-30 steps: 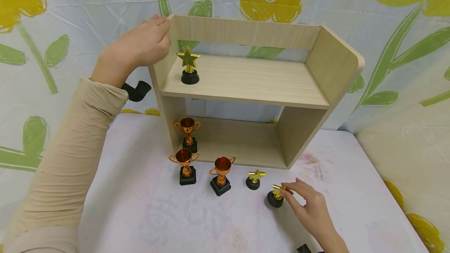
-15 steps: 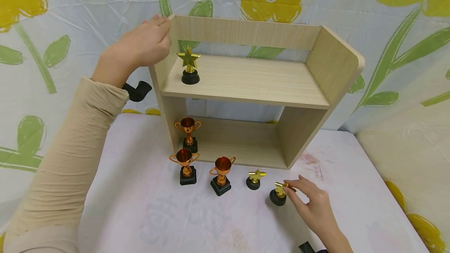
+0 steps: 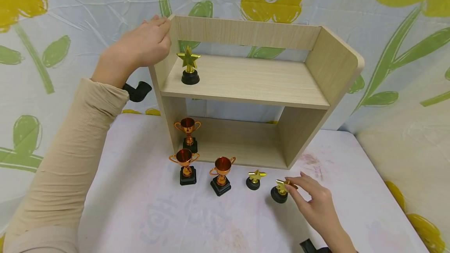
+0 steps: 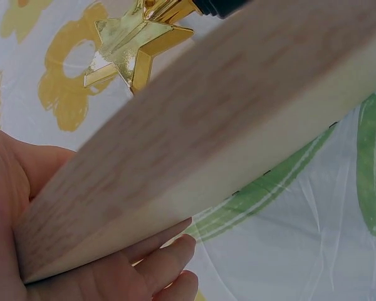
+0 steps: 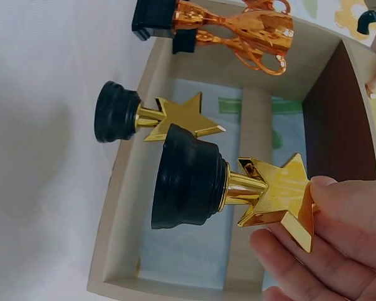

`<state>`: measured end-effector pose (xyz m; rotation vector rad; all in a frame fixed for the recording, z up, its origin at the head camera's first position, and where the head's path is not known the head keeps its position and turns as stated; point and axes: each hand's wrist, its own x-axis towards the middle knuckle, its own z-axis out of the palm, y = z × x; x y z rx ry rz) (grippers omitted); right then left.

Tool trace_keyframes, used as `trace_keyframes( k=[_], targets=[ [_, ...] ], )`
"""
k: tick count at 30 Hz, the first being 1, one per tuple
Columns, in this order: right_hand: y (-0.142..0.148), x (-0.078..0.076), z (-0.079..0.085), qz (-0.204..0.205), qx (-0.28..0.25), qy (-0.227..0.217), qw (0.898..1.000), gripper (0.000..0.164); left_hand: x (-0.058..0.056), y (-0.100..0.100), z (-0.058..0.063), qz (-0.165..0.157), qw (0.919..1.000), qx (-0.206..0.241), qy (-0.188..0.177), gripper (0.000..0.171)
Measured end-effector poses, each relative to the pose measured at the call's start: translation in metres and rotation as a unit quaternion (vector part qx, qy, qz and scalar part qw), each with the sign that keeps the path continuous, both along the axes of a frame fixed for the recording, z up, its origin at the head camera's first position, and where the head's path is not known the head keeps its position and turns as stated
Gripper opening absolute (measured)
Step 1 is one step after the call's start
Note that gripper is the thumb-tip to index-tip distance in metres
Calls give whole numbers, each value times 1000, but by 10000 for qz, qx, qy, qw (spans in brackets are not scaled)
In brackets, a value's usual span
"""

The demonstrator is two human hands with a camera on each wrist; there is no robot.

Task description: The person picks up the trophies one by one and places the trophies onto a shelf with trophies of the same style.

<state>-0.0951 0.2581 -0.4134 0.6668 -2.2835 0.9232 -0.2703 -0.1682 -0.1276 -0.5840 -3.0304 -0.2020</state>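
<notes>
My right hand (image 3: 313,202) pinches a gold star trophy (image 5: 279,188) by its star, thumb on one face and fingers behind. Its round black base (image 3: 279,195) hangs over the table in front of the shelf. Up at the left, my left hand (image 3: 140,42) grips the top edge of the wooden shelf's side panel (image 4: 175,144), with the thumb on one side and fingers on the other. Another star trophy (image 3: 189,65) stands on the upper board at its left end. A third star trophy (image 3: 254,180) stands on the table, left of the held one.
The two-tier wooden shelf (image 3: 246,81) stands at the back of the table (image 3: 197,225). One bronze cup trophy (image 3: 189,132) is on its lower board at the left. Two more, a left cup trophy (image 3: 185,167) and a right cup trophy (image 3: 221,175), stand in front.
My right hand has moved slightly up and to the right in the head view, carrying the star trophy. The left hand and the other trophies stay where they were.
</notes>
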Motion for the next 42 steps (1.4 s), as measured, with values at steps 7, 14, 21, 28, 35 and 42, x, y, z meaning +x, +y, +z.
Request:
trace_keyframes(
  k=[7, 14, 21, 28, 35, 42],
  targets=[
    [-1, 0, 5, -14, 21, 57, 10000, 29, 0, 0, 0, -1, 10000, 0, -3, 60],
    [-2, 0, 12, -143, 92, -74, 9998, 25, -1, 0, -1, -10, 10000, 0, 18, 61],
    [-5, -2, 17, -3, 8, 288, 9996, 28, -1, 0, -1, -22, 10000, 34, 35, 61],
    [-5, -5, 22, 177, -190, 648, 9976, 17, -2, -1, -1, -19, 10000, 39, 63, 60],
    [-6, -7, 27, 249, -263, 793, 9962, 40, -1, -3, -2, -17, 10000, 50, 83, 60],
    [-9, -5, 38, 225, -294, 845, 9957, 45, -1, -2, -2, -40, 9999, 62, 101, 60]
  ],
)
